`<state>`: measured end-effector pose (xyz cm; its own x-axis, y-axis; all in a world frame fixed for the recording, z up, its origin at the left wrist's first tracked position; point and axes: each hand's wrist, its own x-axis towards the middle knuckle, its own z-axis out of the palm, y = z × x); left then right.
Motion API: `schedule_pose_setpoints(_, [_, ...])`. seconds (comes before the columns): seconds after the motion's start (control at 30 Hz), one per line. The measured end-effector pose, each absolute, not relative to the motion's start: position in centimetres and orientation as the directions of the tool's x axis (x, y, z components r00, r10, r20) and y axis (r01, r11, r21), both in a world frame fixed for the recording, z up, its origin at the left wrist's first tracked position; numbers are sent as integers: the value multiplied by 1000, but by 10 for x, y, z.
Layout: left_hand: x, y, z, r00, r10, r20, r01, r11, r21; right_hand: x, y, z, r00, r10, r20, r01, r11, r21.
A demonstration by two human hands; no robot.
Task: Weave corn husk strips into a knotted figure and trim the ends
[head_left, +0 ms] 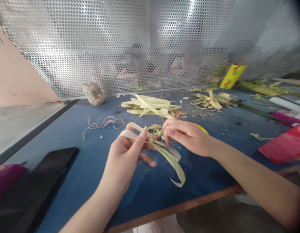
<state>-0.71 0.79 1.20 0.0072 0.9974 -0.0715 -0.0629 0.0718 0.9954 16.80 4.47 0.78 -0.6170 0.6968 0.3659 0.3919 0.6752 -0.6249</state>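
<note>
My left hand (127, 150) pinches a knotted bundle of pale green corn husk strips (168, 155) between thumb and fingers. The knot sits just right of the thumb tip; one long strip curls down to the right, and other ends stick out at the upper left. My right hand (186, 136) hovers close on the right, its fingers bent and drawn together by the strips. Whatever its fingertips hold is hidden. Behind the hands lie small braided husk pieces (155, 128), and a yellow curved edge (200, 127) shows past the right wrist.
On the blue table (150, 200) lie a pile of husks (150, 105), tangled twine (103, 123), a wrapped lump (93, 94), a black phone (43, 181), husk scraps (214, 100), a yellow tube (233, 76) and a red case (283, 144). A perforated metal panel (103, 38) stands behind.
</note>
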Motion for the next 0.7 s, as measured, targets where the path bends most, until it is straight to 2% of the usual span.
schedule_pose_setpoints(0.1, [-6,6,13,4,998,-61,-62,61,996,164,46,4,-584,775,242,340,504,-794])
schedule_pose_setpoints(0.2, [-7,7,11,5,998,-58,7,57,998,162,46,0,-614,772,162,269,398,-877])
schedule_pose_setpoints(0.5, [-15,13,10,-22,999,40,150,-37,988,169,48,4,-621,769,151,229,362,-904])
schedule_pose_setpoints(0.7, [-12,10,6,22,999,23,156,-26,987,158,45,1,-630,775,54,82,135,-988])
